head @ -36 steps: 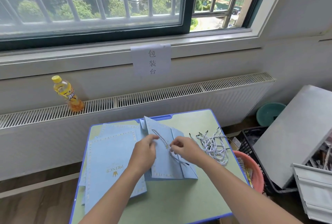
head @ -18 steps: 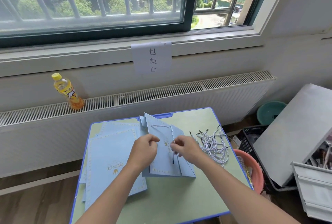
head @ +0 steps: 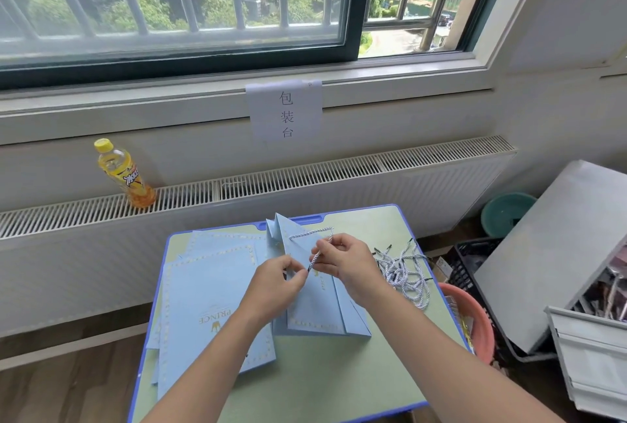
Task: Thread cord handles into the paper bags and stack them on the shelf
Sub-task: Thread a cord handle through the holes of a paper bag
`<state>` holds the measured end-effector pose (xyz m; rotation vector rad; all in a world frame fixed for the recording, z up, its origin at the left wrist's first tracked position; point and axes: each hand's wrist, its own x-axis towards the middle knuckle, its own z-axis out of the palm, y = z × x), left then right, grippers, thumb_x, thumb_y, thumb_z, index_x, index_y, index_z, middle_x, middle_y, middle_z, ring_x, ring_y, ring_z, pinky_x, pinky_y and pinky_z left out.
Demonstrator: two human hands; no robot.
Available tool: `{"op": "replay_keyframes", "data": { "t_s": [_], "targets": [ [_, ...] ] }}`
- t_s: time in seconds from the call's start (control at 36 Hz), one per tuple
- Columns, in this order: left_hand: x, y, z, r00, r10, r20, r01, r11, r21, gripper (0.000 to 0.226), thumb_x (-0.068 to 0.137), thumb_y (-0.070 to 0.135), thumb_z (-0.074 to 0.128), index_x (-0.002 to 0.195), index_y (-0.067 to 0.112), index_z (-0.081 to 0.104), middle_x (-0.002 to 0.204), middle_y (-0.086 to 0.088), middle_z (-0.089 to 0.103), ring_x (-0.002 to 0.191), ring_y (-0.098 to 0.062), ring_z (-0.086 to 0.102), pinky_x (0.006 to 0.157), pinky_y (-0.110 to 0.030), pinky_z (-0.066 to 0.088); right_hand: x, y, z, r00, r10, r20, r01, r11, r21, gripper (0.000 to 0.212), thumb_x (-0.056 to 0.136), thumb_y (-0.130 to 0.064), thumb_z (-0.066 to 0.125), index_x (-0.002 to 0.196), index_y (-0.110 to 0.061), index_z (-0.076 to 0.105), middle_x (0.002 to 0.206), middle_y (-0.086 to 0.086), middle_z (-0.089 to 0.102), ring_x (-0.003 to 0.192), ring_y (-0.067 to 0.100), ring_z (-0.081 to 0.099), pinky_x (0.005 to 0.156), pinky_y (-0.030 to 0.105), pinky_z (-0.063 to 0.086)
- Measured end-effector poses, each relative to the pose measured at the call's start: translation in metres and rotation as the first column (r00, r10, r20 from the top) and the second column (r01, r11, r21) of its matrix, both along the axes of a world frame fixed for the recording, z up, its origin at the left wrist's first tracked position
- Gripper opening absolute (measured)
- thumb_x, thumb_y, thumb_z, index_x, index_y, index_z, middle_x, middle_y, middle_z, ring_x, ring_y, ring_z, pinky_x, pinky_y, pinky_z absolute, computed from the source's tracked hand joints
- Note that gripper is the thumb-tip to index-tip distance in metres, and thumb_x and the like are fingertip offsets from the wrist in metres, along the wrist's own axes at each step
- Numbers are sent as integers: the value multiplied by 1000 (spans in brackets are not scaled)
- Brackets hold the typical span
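Both of my hands are working at the folded pale blue paper bag lying mid-table: my right hand is pinching the twisted blue-and-white cord, my left hand is pinching the bag's top edge just beside the cord's tip. I am keeping loose cords piled right, flat bags stacked left.

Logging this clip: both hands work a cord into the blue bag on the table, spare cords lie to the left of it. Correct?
Not quite. In the head view the spare cords lie to the right of the blue bag; both hands, left hand and right hand, do work the cord.
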<state>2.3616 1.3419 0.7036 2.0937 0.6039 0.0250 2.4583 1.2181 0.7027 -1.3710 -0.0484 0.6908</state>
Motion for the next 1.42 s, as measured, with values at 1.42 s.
{"op": "replay_keyframes", "data": {
  "t_s": [1.42],
  "targets": [
    [-5,7,14,994,-43,104,93,830,-550,65,87,-15,50,138,23,44,116,-4,68,100,-15,69,80,-24,54,-28,-23,-6,987,150,67,-134,971,-198,14,86,2,64,75,-6,67,73,11,68,65,18,63,74,32,55]
  ]
}}
